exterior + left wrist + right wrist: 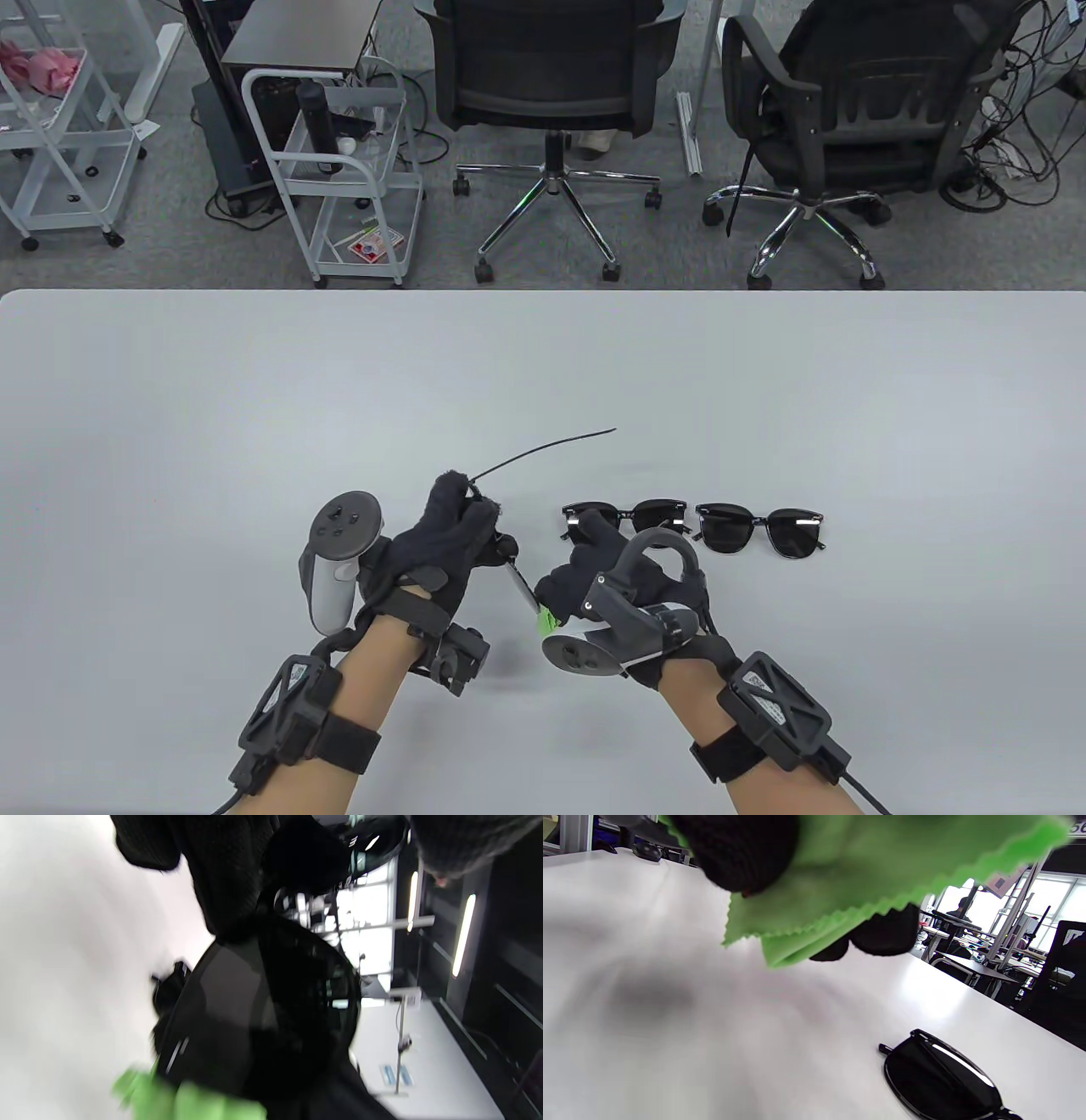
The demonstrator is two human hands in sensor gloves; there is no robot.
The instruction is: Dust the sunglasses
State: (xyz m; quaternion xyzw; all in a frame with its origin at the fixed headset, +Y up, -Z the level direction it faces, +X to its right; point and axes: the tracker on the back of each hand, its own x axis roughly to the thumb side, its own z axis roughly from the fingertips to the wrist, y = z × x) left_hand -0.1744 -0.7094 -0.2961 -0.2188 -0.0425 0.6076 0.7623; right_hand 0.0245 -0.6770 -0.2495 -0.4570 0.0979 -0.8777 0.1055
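At the near edge of the white table [170, 382], a pair of sunglasses [517, 581] is gripped in the curled fingers of the left hand [433, 543], one arm sticking up and away. A green cloth [848, 878] is pinched in the right hand [611, 569] beside it, so dusting is judged under way on this pair. Farther right, two more pairs [759, 528] are left lying on the table. Counted: three sunglasses, one cloth.

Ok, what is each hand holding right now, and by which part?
The left hand grips a pair of sunglasses at the frame by one lens. The right hand pinches a green cloth by its folded middle.
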